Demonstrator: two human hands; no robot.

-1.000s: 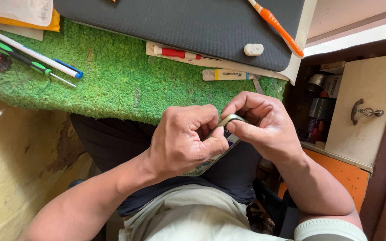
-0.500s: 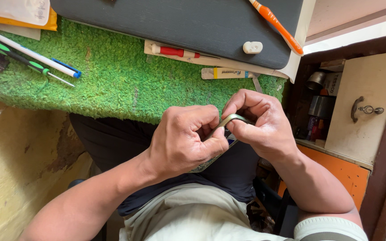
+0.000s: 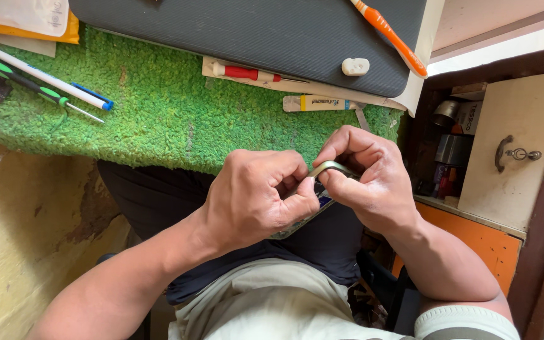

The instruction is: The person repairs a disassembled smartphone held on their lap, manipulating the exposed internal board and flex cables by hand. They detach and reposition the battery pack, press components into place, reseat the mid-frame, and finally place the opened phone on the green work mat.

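Observation:
Both hands hold a small flat device, a phone (image 3: 318, 200) with a pale greenish rim, over my lap below the front edge of a green fuzzy mat (image 3: 177, 119). My left hand (image 3: 256, 198) wraps its lower part, thumb pressed on the face. My right hand (image 3: 373, 176) pinches the upper rim with curled fingers. Most of the phone is hidden under the fingers.
On the mat lie a green-handled screwdriver (image 3: 33, 88), a white pen (image 3: 45, 79), a red-handled tool (image 3: 247, 72) and a white-yellow tube (image 3: 322, 102). A dark grey board (image 3: 253, 31) carries an orange toothbrush (image 3: 388, 34) and a small white piece (image 3: 355, 66). An open cabinet door (image 3: 511, 151) stands at right.
Hardly anything differs: both hands keep their grip on the phone, with only slight finger shifts at its upper rim.

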